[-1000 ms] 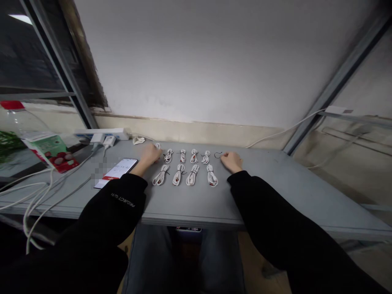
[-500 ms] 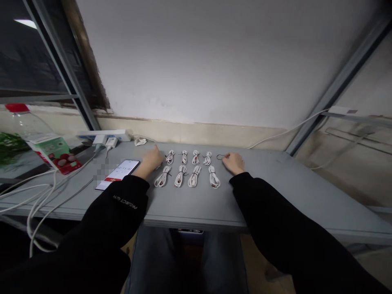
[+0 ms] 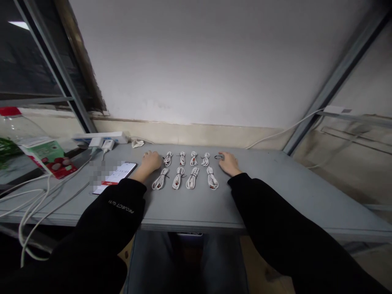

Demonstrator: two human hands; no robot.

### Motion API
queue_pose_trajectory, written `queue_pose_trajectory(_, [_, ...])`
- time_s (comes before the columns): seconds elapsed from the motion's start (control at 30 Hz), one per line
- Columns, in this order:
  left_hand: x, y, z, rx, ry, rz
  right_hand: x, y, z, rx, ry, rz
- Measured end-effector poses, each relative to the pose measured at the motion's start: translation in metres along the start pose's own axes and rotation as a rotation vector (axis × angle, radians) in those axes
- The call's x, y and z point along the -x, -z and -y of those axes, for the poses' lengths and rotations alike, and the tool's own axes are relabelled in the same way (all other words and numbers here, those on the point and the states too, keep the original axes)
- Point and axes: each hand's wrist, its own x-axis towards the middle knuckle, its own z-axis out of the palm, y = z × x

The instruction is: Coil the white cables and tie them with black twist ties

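Long grey flat-topped bench (image 3: 275, 192) ahead of you, white plastic power strip (image 3: 120, 138) at its back left. Flat phone with lit screen (image 3: 120, 174) lies just past your left sleeve. Your left hand (image 3: 150, 161) is on the bench left of the cables, fingers bent; can't tell if it's closed on anything. Your right hand (image 3: 229, 163) is at the other end. Between them: eight coiled white cable bundles (image 3: 192, 178) cinched with black ties, two rows of four. Thin black loop (image 3: 217, 157) at your right fingertips; can't tell if they're pinching it.
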Motion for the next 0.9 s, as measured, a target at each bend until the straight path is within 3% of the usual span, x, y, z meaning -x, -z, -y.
queue_pose_trajectory(0.17, [0.003,0.000,-0.002,-0.002,-0.010,-0.007,0.002,-0.002,0.001,0.014,0.088,0.073])
queue_pose_trajectory(0.77, [0.002,-0.001,-0.007,-0.004,-0.019,0.004,0.004,0.005,0.005,0.158,-0.011,0.047])
queue_pose_trajectory(0.9, [0.003,-0.003,-0.008,0.047,0.029,-0.059,0.007,0.009,0.009,0.160,-0.038,0.032])
